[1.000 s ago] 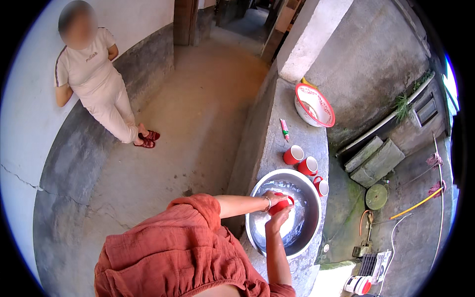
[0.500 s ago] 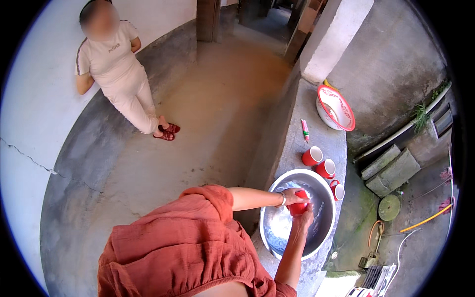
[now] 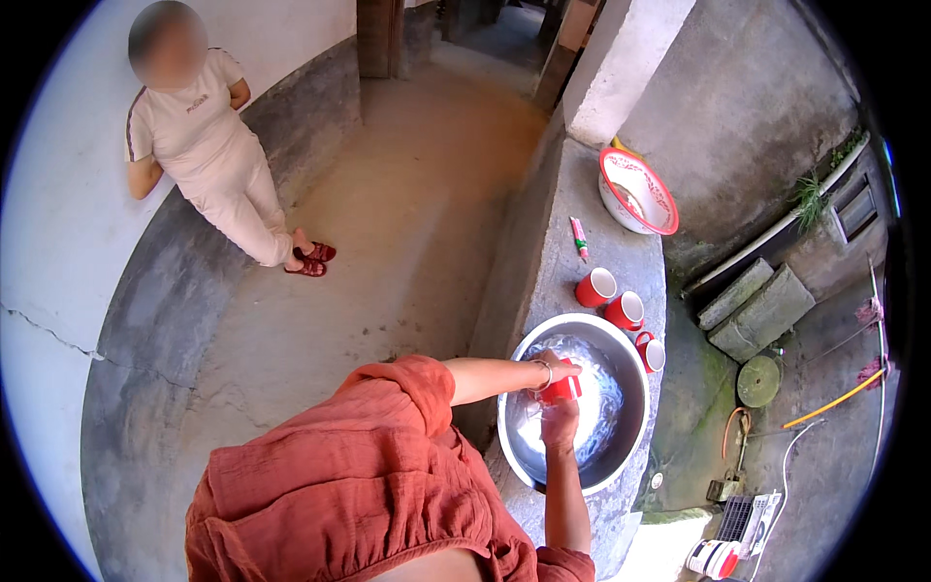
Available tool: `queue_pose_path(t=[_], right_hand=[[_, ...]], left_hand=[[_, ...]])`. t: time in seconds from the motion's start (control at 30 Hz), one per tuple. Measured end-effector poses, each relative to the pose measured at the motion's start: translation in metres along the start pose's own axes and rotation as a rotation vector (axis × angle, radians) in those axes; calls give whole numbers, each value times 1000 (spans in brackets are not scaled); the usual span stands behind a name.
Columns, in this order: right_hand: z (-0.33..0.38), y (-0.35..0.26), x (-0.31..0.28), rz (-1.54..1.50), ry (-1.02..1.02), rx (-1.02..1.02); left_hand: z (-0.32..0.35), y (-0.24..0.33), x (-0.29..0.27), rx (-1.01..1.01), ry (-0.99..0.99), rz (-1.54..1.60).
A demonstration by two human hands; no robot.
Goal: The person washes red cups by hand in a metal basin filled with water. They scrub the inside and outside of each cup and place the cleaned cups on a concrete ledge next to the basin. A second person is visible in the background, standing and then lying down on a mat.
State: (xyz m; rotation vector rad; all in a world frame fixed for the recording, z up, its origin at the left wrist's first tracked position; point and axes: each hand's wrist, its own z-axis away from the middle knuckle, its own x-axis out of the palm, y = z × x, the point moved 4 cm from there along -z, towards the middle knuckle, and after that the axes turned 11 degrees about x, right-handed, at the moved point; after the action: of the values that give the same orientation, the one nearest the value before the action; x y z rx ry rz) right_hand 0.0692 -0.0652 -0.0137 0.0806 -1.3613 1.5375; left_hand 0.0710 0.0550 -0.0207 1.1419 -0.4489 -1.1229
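A red mug is held between my two hands over the water in a metal basin. My left hand, with a bracelet at the wrist, is closed on the mug's far side. From the near side my right hand grips it, its fingers partly hidden. Beyond the basin stand a red mug and another red mug, both with white insides. Right by the basin's rim is one more red mug, its handle showing.
The basin rests on a concrete ledge. Farther along it lie a toothpaste tube and a white enamel basin with a red rim. A person leans on the left wall. Right of the ledge is a lower yard with stone slabs.
My hands and the held mug have shifted a little left within the basin. The water looks more stirred. The whole view has moved slightly.
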Motion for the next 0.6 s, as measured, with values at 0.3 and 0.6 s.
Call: queue_pose_path(t=[0.3,0.6], right_hand=[[-4,-4,-44,934,13,-294],[-18,-10,-83,103,648,54]], left_hand=[[-24,-16,14,47,-199,-121],[19,12,9,-250,-630,163]])
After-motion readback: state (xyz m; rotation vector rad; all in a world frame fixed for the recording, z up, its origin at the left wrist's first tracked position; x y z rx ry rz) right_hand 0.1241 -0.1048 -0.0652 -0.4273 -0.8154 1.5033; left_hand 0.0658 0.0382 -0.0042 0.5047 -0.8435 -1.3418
